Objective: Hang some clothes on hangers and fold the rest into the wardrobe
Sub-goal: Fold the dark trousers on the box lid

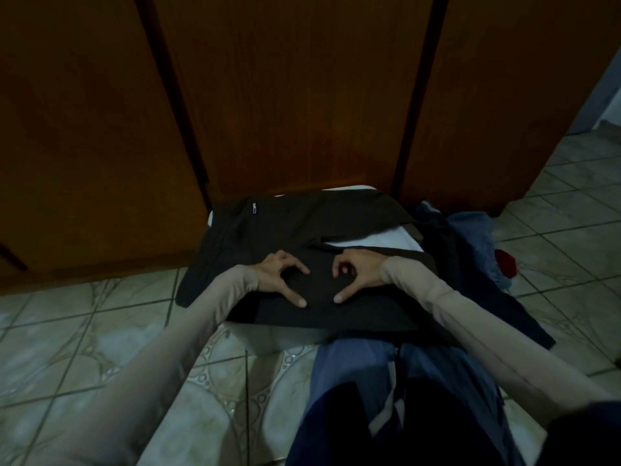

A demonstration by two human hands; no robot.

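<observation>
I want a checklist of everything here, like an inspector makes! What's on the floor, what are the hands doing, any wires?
Surface: white surface on the tiled floor, mostly covered.
Job's things: dark garment spread flat, small zipper near its far left corner.
Clutter: blue clothes pile to the right with something red; blue garment in front.
Grippers: left hand and right hand rest on the dark garment, fingers curled, thumbs out.
Cables: nothing seen.
Surroundings: closed wooden wardrobe doors behind.

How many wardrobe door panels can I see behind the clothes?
3: a left panel, a middle panel behind the dark garment, and a right panel. More may lie outside the view.
</observation>
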